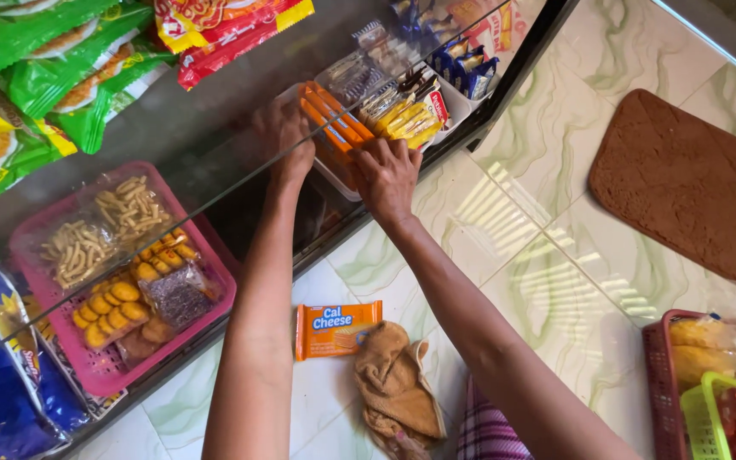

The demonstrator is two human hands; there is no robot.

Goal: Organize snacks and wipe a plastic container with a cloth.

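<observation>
Both our arms reach into a glass-fronted shelf. Our left hand [287,136] curls over the far side of a row of orange biscuit packs [334,119] standing in a white tray [340,181]; our right hand [388,175] presses fingers against the near end of the same row. How firm either grip is, we cannot tell. One more orange biscuit pack [336,329] lies on the tiled floor [555,255], touching a crumpled brown cloth [395,383]. A pink basket [95,370] of snacks sits to the left.
</observation>
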